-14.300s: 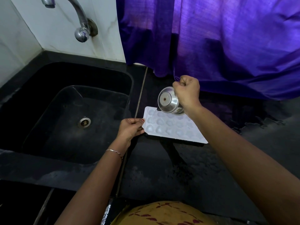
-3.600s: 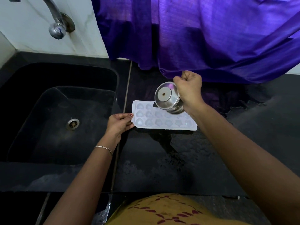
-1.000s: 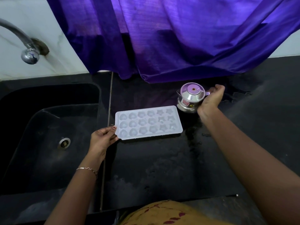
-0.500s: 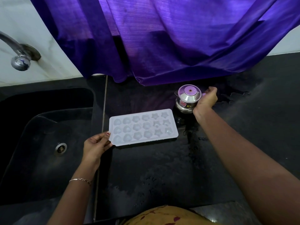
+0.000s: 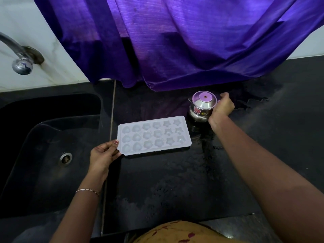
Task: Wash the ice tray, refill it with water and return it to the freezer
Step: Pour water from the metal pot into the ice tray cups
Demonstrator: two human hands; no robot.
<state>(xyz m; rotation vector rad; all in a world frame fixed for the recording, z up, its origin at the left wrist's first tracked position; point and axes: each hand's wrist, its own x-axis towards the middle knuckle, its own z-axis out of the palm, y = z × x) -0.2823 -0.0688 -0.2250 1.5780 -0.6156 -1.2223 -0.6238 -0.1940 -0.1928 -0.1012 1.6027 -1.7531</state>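
A yellow patterned garment (image 5: 184,232) is cut off by the bottom edge. Beyond it lies the wet black counter (image 5: 175,190). The left hand (image 5: 103,156) pinches the near-left corner of the ice tray (image 5: 154,135), thumb on the rim and fingers tucked out of sight beneath. The tray lies flat on the counter just beside the sink (image 5: 35,137); whether its moulds hold water is hard to make out. Farther back, the right hand (image 5: 221,107) curls round the side of an upright steel cup (image 5: 201,107), hiding whatever it grips. The cup stands just beyond the tray's far-right corner. The tap (image 5: 19,57) is cut off at the left, and a purple curtain (image 5: 175,41) hangs behind.
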